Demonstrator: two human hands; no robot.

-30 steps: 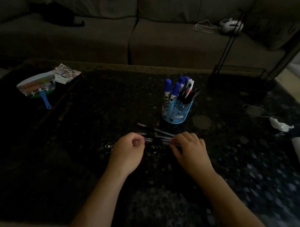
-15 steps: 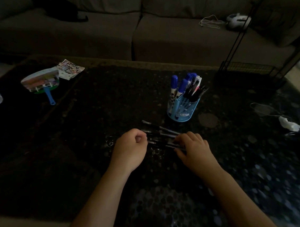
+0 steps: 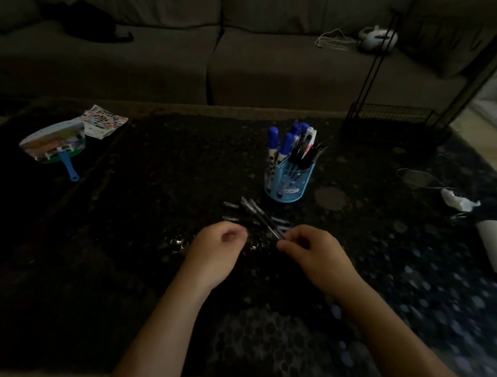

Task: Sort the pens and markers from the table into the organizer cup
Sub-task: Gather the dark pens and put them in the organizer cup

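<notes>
Gathering step: right hand [image 3: 314, 252] grip pinches pens [image 3: 259, 219] at centre frame on the worktop [image 3: 131, 263]; left hand [image 3: 218, 248] is fisted, contents unclear. Next, lift the bundle into the cup [image 3: 289, 181] just above.

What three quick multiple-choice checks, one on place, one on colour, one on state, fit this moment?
1. The loose pens lie:
A. between the hands and the organizer cup
B. on the sofa
C. beside the hand fan

2. The cup is:
A. red
B. light blue
C. black

3. The right hand is:
A. flat on the table
B. inside the cup
C. pinching a pen's near end

Answers: 1 A, the pens lie just in front of the cup; 2 B, its wall shows light blue; 3 C, the fingers close on a pen, while the left hand is curled beside the pile.
</notes>
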